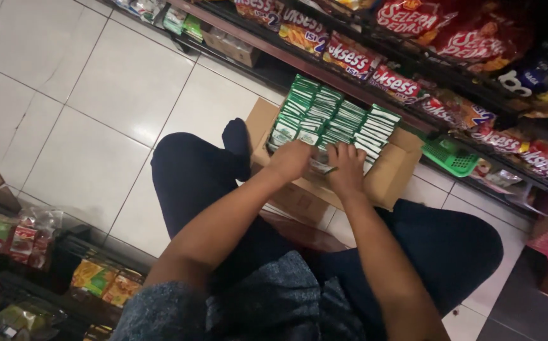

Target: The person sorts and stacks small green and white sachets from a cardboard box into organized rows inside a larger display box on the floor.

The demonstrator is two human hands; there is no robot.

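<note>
Both hands are sunk into the near end of an open cardboard box [395,180] on the floor, working at the green and white sachets [324,120] that stand packed in it. The left hand [291,159] is curled shut over the sachet tops, though whether it actually pinches any cannot be told; the right hand [346,167] lies just beside it, fingers spread and bent down between the packets — gripping or only parting them, the view does not show.

Beyond the fingertips, about 4 rows of sachets run away toward the snack shelf [350,72] behind the box, upright and tight. As a judgement, the box looks almost full, with nothing lifted clear; only the near end under the hands looks unsettled.
</note>
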